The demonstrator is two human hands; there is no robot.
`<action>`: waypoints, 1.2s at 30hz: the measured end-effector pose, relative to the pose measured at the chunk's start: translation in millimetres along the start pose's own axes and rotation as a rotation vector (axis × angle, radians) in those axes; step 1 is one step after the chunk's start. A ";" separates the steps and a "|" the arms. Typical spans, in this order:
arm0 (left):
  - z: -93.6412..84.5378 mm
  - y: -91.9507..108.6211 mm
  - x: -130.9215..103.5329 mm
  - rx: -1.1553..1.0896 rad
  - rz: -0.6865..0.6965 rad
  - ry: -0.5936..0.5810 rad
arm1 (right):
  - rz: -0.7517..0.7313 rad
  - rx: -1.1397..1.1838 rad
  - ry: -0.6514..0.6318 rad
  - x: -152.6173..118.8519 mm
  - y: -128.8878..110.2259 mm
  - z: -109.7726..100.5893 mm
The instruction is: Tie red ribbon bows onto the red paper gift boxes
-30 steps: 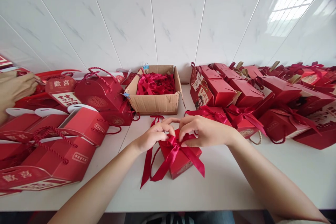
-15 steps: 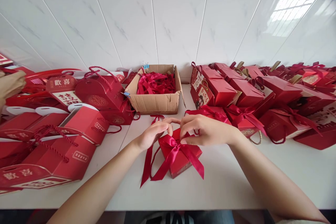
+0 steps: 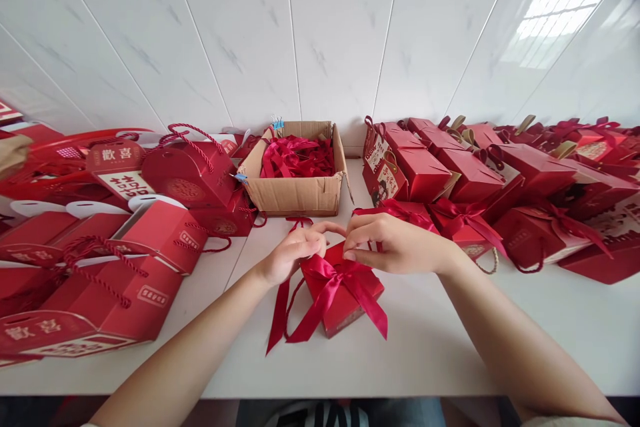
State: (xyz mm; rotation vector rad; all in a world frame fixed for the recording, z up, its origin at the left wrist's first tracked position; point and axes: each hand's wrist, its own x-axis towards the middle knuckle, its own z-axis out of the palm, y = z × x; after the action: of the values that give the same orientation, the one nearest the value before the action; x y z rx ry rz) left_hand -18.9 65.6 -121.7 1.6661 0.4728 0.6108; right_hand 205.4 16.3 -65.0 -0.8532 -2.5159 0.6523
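A small red gift box (image 3: 345, 310) sits on the white table in front of me, with a glossy red satin ribbon bow (image 3: 333, 283) on it. Two long ribbon tails hang over its front, and another tail lies to its left beside a twisted cord. My left hand (image 3: 294, 255) is closed at the bow's left side, fingers pinched on the ribbon. On the opposite side my right hand (image 3: 387, 245) has its fingers bent together on the ribbon at the bow's upper right. The fingertips hide the exact grip points.
Behind the hands stands a cardboard box (image 3: 295, 197) of loose red ribbons. Red boxes with rope handles (image 3: 133, 300) crowd the left. Several red boxes, some with bows (image 3: 465, 220), fill the right. Another person's blurred hand (image 3: 13, 153) shows at the far left. A tiled wall closes the back.
My fingers have shifted slightly at the bow, while the box stays in place. The other person's hand at far left has moved partly out of view.
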 end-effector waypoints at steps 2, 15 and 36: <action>1.7 0.1 -0.5 -0.012 0.005 0.007 | 0.003 -0.004 0.005 0.0 -0.3 -0.6; -1.3 -10.4 6.4 -0.200 0.032 0.273 | 0.254 0.004 -0.085 -23.6 3.9 -23.0; -15.1 6.0 -21.8 0.017 0.017 -0.170 | 0.214 0.105 0.243 -32.6 -19.5 9.3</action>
State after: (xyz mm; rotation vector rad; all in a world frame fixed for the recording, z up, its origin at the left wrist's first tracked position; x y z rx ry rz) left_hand -45.6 62.7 -116.9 1.7228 0.3423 0.4737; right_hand 215.7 -21.2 -69.1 -1.1020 -2.1741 0.6953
